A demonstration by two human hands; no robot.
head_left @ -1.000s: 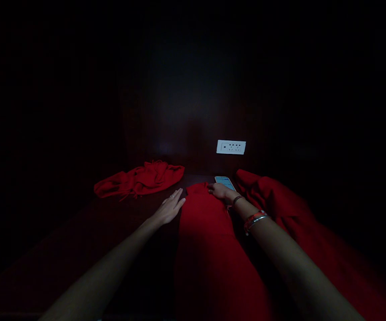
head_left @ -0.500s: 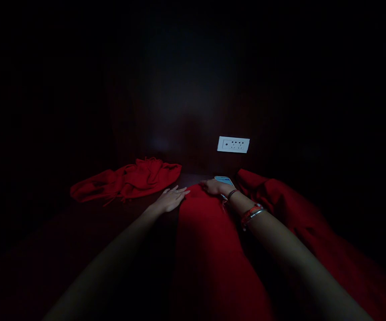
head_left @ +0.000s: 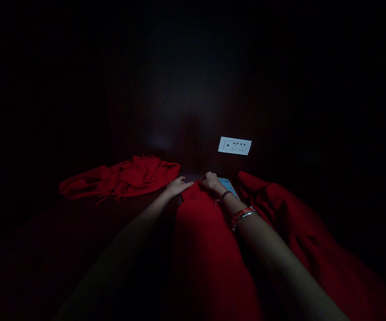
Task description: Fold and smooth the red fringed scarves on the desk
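A long red scarf (head_left: pixel 209 249) with a bit of fringe on its right edge lies lengthwise in front of me, its near part falling into shadow. At its far right corner my right hand (head_left: pixel 211 182) is curled closed on the cloth, and a bracelet and bangles show on that arm. My left hand (head_left: pixel 178 186) rests at the far left corner, thumb stretched over the cloth and apart from the fingers. Just right of my right hand lies a phone (head_left: pixel 229 186) with a lit screen, partly covered by my wrist.
A crumpled red fringed cloth (head_left: pixel 139 176) lies on the dark tabletop (head_left: pixel 79 232) at the left. Another red cloth (head_left: pixel 286 209) spreads along the right. A white socket plate (head_left: pixel 235 146) is on the dark wall behind. The surroundings are very dim.
My left hand has moved forward to the scarf's far left corner. My right hand has shifted slightly left and forward, its fingers now curled. The scarf's far end looks rearranged.
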